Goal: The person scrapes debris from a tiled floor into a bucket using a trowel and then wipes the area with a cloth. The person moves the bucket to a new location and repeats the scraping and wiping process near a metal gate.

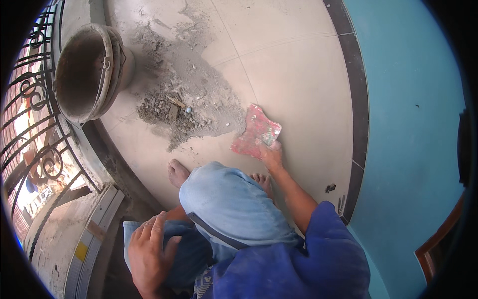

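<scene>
A bucket [125, 70] stands at upper left; at lower left the left hand [149, 249] has loosely bent fingers, grasping nothing visible. Beside the debris heap [177, 109], at centre, a red sheet [254, 130] is held by the right hand [271, 154], fingers clasped on its lower-right corner, probably to leave its left-pointing edge free against the heap; its long axis is unclear.

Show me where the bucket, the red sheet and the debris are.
Bucket [81, 73]: head view, on its inside wall.
Red sheet [256, 130]: head view, middle of its flat face.
Debris [167, 110]: head view, on its dark clumps.
</scene>
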`<state>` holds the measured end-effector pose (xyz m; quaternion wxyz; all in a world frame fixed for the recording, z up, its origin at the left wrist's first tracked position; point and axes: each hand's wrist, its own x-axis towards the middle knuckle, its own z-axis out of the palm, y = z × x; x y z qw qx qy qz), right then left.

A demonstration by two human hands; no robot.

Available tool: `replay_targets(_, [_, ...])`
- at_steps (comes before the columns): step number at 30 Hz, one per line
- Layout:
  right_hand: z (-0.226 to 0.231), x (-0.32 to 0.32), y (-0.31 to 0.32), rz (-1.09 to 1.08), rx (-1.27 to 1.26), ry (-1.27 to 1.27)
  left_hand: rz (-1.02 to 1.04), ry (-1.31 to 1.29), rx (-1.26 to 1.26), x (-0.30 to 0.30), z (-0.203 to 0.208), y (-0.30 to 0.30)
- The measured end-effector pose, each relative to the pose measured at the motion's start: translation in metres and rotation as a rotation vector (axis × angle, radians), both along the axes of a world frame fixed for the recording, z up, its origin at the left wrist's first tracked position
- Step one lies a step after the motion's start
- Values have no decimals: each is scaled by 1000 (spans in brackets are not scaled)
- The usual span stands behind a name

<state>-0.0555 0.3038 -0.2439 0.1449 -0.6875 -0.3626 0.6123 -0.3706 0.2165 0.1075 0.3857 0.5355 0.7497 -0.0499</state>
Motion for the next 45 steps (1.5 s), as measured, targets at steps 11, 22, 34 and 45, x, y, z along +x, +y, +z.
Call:
replay_targets(11, [113,-63,130,638,378,-114,-71,-120,328,-21,-13,22])
replay_targets(22, [294,-7,208,413,621,-762,-258,-297,357,-114,-161,163])
replay_targets(34, [246,42,288,373,491,-1028,-343,-357,82,-117,-211,222])
replay_targets(45, [72,19,439,639,421,-1126,63,-162,-145,-154,-204,188])
